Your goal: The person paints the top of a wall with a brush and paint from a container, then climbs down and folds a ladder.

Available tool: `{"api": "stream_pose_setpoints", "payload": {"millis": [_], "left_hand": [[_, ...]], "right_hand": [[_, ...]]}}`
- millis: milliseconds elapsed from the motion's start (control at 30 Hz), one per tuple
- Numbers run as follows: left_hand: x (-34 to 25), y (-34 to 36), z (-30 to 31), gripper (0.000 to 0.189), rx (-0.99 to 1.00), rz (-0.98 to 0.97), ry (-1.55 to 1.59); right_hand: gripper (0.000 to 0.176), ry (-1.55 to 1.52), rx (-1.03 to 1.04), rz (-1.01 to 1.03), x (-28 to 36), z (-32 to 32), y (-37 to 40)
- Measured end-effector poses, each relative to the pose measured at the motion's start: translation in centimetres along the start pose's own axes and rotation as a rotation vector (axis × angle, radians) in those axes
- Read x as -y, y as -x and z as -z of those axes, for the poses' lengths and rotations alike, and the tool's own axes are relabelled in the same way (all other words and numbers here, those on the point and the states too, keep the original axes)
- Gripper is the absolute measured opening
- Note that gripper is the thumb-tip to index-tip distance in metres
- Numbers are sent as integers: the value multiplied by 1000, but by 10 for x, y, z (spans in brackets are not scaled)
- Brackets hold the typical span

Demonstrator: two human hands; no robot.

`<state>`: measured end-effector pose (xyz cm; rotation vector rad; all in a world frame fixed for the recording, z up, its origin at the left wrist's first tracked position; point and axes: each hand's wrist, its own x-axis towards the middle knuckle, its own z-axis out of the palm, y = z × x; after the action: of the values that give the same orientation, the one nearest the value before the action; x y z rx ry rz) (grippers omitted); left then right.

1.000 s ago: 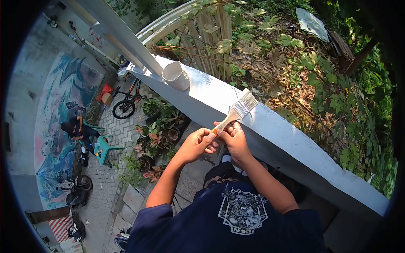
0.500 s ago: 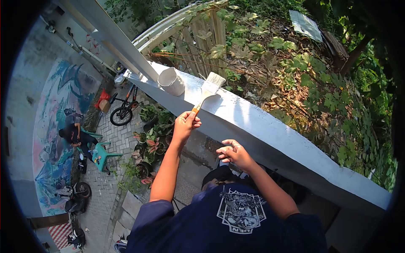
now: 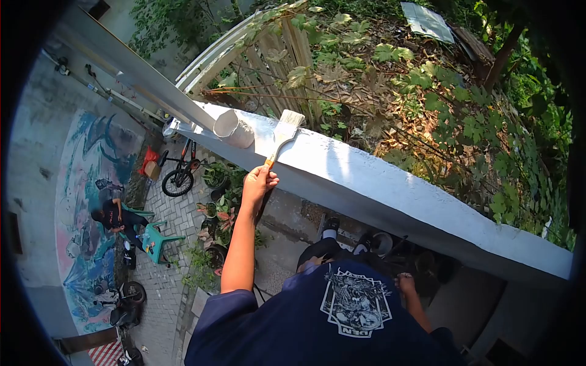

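Note:
My left hand [image 3: 261, 182] grips the orange handle of a paintbrush [image 3: 285, 129], whose pale bristles point up over the white wall top [image 3: 354, 165]. Just left of the brush, a whitish, paint-crusted cup [image 3: 234, 129] sits on the same ledge. Down by the right side of my dark shirt is my right hand [image 3: 405, 283], its fingers curled; whether anything is in them is too small to tell.
Beyond the wall are a wooden fence [image 3: 287, 55], vines and dry leaves. A post [image 3: 146, 73] rises beside the cup. Below lie potted plants [image 3: 215, 174], a bicycle [image 3: 177, 182], motorbikes and a seated person [image 3: 113, 216] by a green table [image 3: 155, 240].
My right hand has dropped from near the wall to beside my body. My left hand still holds the brush, and the view has shifted a little.

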<state>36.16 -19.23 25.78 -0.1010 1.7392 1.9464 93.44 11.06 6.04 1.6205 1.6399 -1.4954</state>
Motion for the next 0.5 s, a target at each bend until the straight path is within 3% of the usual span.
{"api": "stream_pose_setpoints", "payload": {"millis": [33,100,167,267,333,367,400,433,500], "left_hand": [[-1,1,-1,26,6,2,-7],[-4,2,0,26,-27,36,-36],[-7,3,1,26,-19,32,-38],[-14,9,0,34,-40,34,-56],[-26,19,-3,44,-205,125,-232],[-30,25,-4,51,-358,78,-425],[-28,25,-3,49,-498,-271,-633],[-20,33,-3,47,-613,-482,-676],[-30,60,-29,38,-463,-645,-574]], "right_hand": [[5,344,47,90,-42,9,-7],[8,543,74,-14,-93,10,14],[11,364,49,-218,-120,1,36],[16,178,8,-341,-134,-18,63],[20,116,-3,-367,-139,-29,75],[21,84,-8,-373,-139,-35,79],[23,60,-16,-372,-141,-39,82],[25,36,-18,-377,-144,-46,85],[28,-16,-36,-400,-156,-61,96]]}}
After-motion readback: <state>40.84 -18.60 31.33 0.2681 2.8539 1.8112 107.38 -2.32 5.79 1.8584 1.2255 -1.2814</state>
